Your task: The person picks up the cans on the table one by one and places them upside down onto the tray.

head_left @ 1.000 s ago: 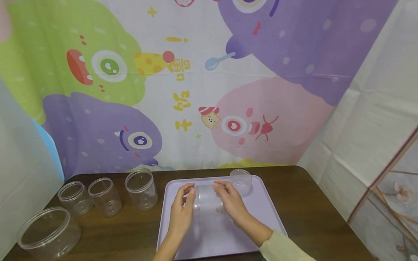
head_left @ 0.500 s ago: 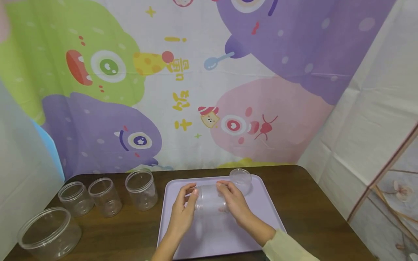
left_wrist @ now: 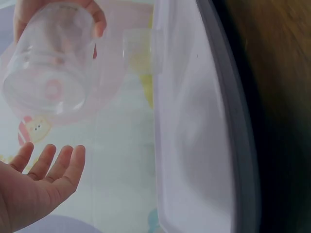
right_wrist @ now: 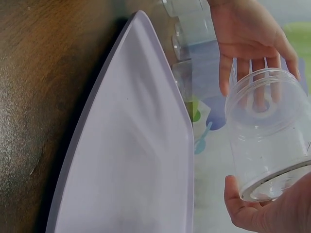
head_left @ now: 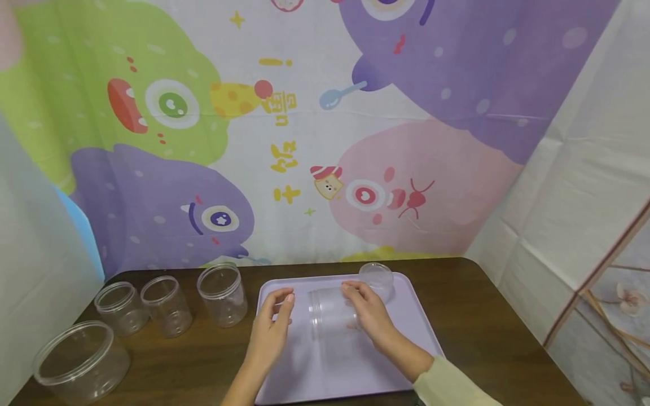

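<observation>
A clear plastic jar (head_left: 332, 314) lies sideways in the air over the lilac tray (head_left: 304, 386), its threaded rim turned to the left. My right hand (head_left: 374, 317) holds it by the base end, with fingers and thumb around it, as the right wrist view of the jar (right_wrist: 267, 145) shows. My left hand (head_left: 270, 332) is apart from the rim, palm towards it. Its fingers are loosely spread and hold nothing in the left wrist view of the left hand (left_wrist: 46, 187). Behind the right hand, a smaller clear round container (head_left: 377, 281) stands at the tray's far right corner.
Left of the tray, several clear jars stand on the dark wooden table (head_left: 487, 338): a wide one (head_left: 83, 361), a short one (head_left: 122, 310), a narrow one (head_left: 167, 307) and a taller one (head_left: 222, 296). A cartoon-printed cloth (head_left: 284, 237) hangs behind the table.
My left hand has come off the jar's rim and moved left. The right hand and the jar have shifted slightly right.
</observation>
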`<action>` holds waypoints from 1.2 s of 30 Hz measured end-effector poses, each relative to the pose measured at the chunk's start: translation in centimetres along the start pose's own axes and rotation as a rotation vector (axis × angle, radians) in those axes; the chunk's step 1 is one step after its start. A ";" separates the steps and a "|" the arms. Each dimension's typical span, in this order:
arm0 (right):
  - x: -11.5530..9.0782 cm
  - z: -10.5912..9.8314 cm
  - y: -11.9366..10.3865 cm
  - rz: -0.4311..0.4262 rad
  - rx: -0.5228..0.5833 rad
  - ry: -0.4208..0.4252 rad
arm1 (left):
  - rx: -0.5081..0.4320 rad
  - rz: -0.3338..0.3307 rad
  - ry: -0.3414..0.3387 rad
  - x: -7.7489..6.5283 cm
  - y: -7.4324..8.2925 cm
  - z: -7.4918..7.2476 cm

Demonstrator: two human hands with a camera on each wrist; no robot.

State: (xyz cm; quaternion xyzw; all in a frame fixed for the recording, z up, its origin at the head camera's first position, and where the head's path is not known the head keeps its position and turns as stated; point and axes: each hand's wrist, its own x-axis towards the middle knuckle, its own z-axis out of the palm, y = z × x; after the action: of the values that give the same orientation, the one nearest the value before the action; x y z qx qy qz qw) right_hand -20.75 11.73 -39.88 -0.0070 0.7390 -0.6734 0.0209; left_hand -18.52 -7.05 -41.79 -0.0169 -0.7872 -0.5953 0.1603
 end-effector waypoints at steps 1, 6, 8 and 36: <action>0.0 0.0 0.0 0.003 -0.001 0.002 | 0.006 -0.001 0.004 0.0 0.0 -0.3; 0.4 -0.3 0.1 0.009 -0.025 0.011 | 0.034 -0.008 0.018 0.1 -0.2 -1.8; 0.4 -0.4 0.1 0.009 -0.038 0.013 | 0.046 -0.009 0.025 0.1 -0.2 -2.4; 2.4 -1.3 -0.2 -0.086 -0.283 0.095 | 0.412 -0.089 0.215 -0.7 -1.7 -16.0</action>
State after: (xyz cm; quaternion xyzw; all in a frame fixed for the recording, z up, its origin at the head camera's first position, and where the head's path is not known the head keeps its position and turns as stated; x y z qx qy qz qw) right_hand -23.24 12.88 -39.61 -0.0097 0.8256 -0.5625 -0.0441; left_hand -14.53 -22.46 -39.70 0.1141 -0.8704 -0.4270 0.2170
